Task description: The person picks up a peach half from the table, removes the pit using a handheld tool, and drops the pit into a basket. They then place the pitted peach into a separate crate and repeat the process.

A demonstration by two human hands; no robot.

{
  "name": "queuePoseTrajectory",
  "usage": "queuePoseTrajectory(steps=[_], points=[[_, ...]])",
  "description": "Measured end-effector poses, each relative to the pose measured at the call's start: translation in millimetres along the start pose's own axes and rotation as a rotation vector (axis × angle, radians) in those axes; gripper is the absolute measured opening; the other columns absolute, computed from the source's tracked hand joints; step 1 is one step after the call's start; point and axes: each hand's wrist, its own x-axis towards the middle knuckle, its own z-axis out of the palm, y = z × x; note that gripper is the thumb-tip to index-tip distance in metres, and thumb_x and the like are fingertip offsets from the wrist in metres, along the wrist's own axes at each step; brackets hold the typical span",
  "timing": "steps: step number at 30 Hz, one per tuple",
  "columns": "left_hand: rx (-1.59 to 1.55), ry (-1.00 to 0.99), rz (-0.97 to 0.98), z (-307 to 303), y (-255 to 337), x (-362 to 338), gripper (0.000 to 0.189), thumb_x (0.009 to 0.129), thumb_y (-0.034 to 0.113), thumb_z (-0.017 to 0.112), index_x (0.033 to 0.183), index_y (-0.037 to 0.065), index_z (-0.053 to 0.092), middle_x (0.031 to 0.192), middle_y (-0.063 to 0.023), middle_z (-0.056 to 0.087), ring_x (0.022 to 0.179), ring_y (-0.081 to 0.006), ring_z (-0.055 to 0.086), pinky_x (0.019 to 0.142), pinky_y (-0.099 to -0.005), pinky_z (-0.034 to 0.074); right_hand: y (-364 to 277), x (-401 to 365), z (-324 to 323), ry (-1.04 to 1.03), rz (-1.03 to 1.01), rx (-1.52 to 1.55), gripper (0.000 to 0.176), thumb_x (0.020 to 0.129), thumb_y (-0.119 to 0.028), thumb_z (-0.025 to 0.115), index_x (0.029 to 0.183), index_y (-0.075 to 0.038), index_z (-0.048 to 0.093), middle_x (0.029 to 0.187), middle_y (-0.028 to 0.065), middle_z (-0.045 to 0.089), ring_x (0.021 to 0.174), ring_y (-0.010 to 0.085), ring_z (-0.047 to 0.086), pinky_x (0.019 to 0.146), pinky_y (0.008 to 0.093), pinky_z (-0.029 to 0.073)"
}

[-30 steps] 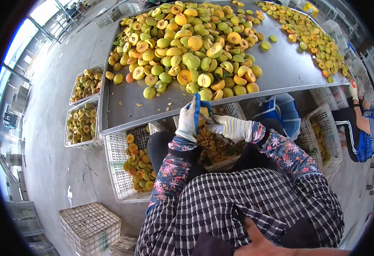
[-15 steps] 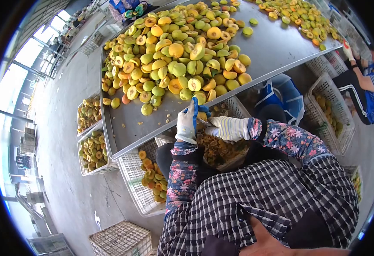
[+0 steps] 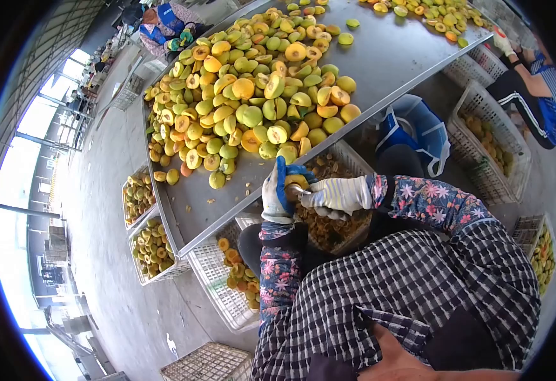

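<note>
Shifted since the earlier frame: table (image 3: 227, 220) steeper across the view, pile (image 3: 243, 114) slightly left; hands a little lower. Fruit (image 3: 297, 180) at centre, between the hands. Left hand (image 3: 274, 195) curled round it; right hand (image 3: 340, 194) closed on a metal tool (image 3: 303, 190) at the cut face. Handling, estimated: light, fairly firm, flesh easily bruised—cut side probably slippery. Best hold: round the skin, fingertips off the tool's path. Table rim close above the hands, a knock risk; more room downward, over the crate (image 3: 358, 159).
</note>
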Motion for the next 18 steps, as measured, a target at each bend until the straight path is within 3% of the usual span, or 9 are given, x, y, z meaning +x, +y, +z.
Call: queuePoseTrajectory(steps=[2, 5, 8, 9, 10, 11, 13, 14, 18], points=[[-0.053, 0.049, -0.027, 10.0, 17.8, -3.2, 0.032, 0.102, 0.022, 0.044, 0.116, -0.005, 0.055, 0.09, -0.0125, 0.07, 0.076, -0.0221, 0.07, 0.07, -0.0337, 0.058, 3.6, -3.2, 2.1, -0.111, 0.046, 0.215, 0.029, 0.095, -0.045, 0.056, 0.098, -0.017, 0.056, 0.059, -0.0059, 0.044, 0.043, 0.0074, 0.041, 0.04, 0.0252, 0.033], [0.195, 0.154, 0.068, -5.7, -5.0, 1.4, 0.029, 0.098, 0.019, 0.051, 0.114, -0.004, 0.056, 0.091, -0.0118, 0.07, 0.078, -0.0231, 0.07, 0.071, -0.034, 0.057, 5.4, -7.8, -1.1, -0.09, -0.041, 0.264, 0.027, 0.094, -0.046, 0.056, 0.093, -0.019, 0.055, 0.057, -0.0065, 0.043, 0.044, 0.0075, 0.042, 0.041, 0.0252, 0.034], [0.447, 0.19, 0.147, -44.7, -2.6, -5.6, 0.022, 0.09, 0.013, 0.06, 0.106, -0.003, 0.063, 0.092, -0.0096, 0.07, 0.079, -0.0237, 0.067, 0.074, -0.0309, 0.053, -3.4, -25.6, -2.0, 0.076, -0.037, -0.102, 0.031, 0.095, -0.042, 0.056, 0.1, -0.012, 0.057, 0.064, -0.0024, 0.049, 0.048, 0.01, 0.048, 0.043, 0.0266, 0.038], [0.757, 0.161, 0.3, -44.4, 40.1, -18.6, 0.02, 0.091, 0.014, 0.06, 0.1, -0.003, 0.065, 0.091, -0.009, 0.07, 0.078, -0.0217, 0.067, 0.072, -0.0302, 0.053, -1.8, -30.7, -3.1, 0.145, -0.02, -0.236, 0.033, 0.095, -0.042, 0.056, 0.102, -0.01, 0.058, 0.066, -0.0012, 0.05, 0.049, 0.0104, 0.049, 0.044, 0.0271, 0.039], [0.422, 0.178, -0.019, -59.0, 54.3, -30.5, 0.02, 0.093, 0.015, 0.058, 0.095, -0.003, 0.066, 0.09, -0.0081, 0.069, 0.078, -0.0181, 0.066, 0.071, -0.0285, 0.052, 14.3, -26.2, -15.5, 0.142, -0.055, -0.404, 0.04, 0.094, -0.04, 0.056, 0.109, -0.003, 0.057, 0.077, 0.0086, 0.061, 0.062, 0.0214, 0.061, 0.057, 0.0344, 0.048], [0.077, 0.185, -0.328, -73.0, 66.8, -42.2, 0.022, 0.095, 0.017, 0.057, 0.09, -0.003, 0.067, 0.089, -0.0072, 0.069, 0.078, -0.0146, 0.065, 0.07, -0.0267, 0.051, 29.1, -24.9, -26.3, 0.19, -0.168, -0.558, 0.041, 0.094, -0.04, 0.056, 0.109, -0.003, 0.057, 0.081, 0.0117, 0.062, 0.068, 0.0253, 0.062, 0.063, 0.0368, 0.049], [0.146, 0.116, -0.466, -82.9, 102.2, -70.3, 0.025, 0.098, 0.019, 0.055, 0.095, -0.003, 0.067, 0.088, -0.0064, 0.068, 0.078, -0.01, 0.064, 0.068, -0.0238, 0.05, 48.8, -24.1, -38.8, 0.282, -0.395, -0.864, 0.042, 0.094, -0.04, 0.056, 0.11, -0.002, 0.058, 0.088, 0.0181, 0.066, 0.08, 0.0332, 0.065, 0.074, 0.0415, 0.05], [0.195, 0.13, -0.497, -88.7, 109.0, -80.4, 0.025, 0.097, 0.019, 0.055, 0.096, -0.003, 0.067, 0.088, -0.0066, 0.068, 0.078, -0.0104, 0.064, 0.068, -0.0233, 0.05, 39.8, -34.5, -35.8, 0.283, -0.299, -0.834, 0.04, 0.093, -0.039, 0.057, 0.108, -0.002, 0.058, 0.093, 0.023, 0.066, 0.092, 0.0416, 0.062, 0.083, 0.045, 0.047], [0.22, 0.115, -0.525, -98.4, 115.9, -99.0, 0.023, 0.097, 0.016, 0.055, 0.101, -0.004, 0.065, 0.091, -0.0071, 0.069, 0.078, -0.0121, 0.064, 0.069, -0.0223, 0.05, 40.1, -40.0, -39.8, 0.334, -0.307, -0.938, 0.04, 0.094, -0.038, 0.056, 0.107, 0.0, 0.058, 0.09, 0.0235, 0.065, 0.089, 0.0412, 0.062, 0.08, 0.0447, 0.048]])
